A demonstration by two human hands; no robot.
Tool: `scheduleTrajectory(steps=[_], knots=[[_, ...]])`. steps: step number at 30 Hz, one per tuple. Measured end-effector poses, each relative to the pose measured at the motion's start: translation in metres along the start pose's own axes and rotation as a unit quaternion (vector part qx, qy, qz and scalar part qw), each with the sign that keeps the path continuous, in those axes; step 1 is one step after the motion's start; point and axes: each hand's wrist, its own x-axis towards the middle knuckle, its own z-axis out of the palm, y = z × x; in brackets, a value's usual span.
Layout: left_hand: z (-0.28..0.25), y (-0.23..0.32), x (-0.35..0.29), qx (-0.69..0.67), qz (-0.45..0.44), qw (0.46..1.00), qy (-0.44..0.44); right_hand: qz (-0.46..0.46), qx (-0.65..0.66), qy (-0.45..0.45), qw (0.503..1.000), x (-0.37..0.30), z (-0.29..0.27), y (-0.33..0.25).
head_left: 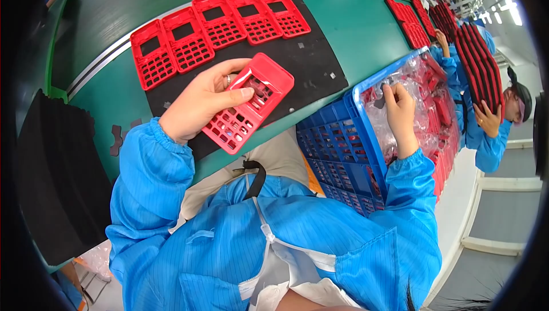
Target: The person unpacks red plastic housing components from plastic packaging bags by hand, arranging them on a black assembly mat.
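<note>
My left hand (209, 96) grips a red plastic calculator casing (275, 78), tilted, with its window and key openings showing. The thumb lies across the window opening. Several similar red casings (223, 27) lie in a slanting row on a black mat (317, 54) beyond that hand. Over the blue crate (337, 148), my right hand (402, 114) is closed in a pinch on a small dark grey cut-out piece (380, 97). Inside the crate are clear plastic bags (394, 85) and red parts.
Black sheets (57, 179) are stacked at the left, near loose dark grey pieces (116, 139) on the green table (343, 19). More red casings (409, 22) lie at the far right. A co-worker (489, 139) on the right carries a stack of red-and-black parts (479, 68).
</note>
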Motion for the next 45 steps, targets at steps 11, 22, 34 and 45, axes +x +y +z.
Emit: scheduleTrajectory(steps=[11,22,34,45], knots=[[-0.001,0.001,-0.003,0.015,-0.003,0.999,0.039,-0.135,-0.364,0.001,0.922,0.003,-0.024,-0.032],[0.025,0.012,-0.02,-0.072,0.24,0.964,0.091,-0.066,0.41,-0.442,0.795,-0.042,0.091,-0.212],[-0.006,0.036,-0.021,-0.204,0.304,0.92,0.142,-0.027,-0.207,-0.163,0.964,-0.005,-0.027,-0.126],[0.078,-0.02,-0.038,-0.112,0.138,0.965,0.192,0.041,0.502,-0.287,0.814,-0.101,0.072,-0.202]])
